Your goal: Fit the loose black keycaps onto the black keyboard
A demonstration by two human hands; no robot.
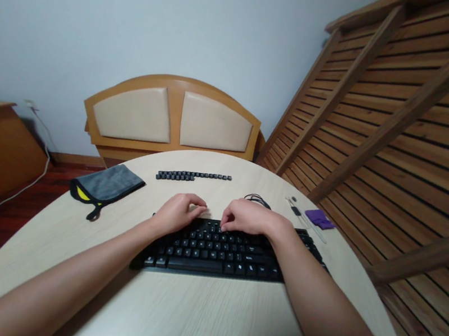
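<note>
A black keyboard (203, 250) lies on the round pale table, its spacebar side towards me. My left hand (181, 211) is over its far left part, fingers curled and thumb and forefinger tips close together. Whatever those tips may hold is too small to make out. My right hand (244, 216) bends down at the keyboard's back rows, its fingers pinched together and touching the keys. Anything between them is hidden. Beyond the hands, loose black keycaps (193, 176) stand lined up in two rows. Behind my right hand, a coiled black cable (259, 199) is partly covered.
A grey cloth (109, 184) with black edging and a yellow patch lies on the table's left. On the right are a purple cloth (319, 218) and slim tools (300, 214). A headboard (177, 112) stands behind the table (209, 319); a slatted wooden frame (407, 117) leans at right.
</note>
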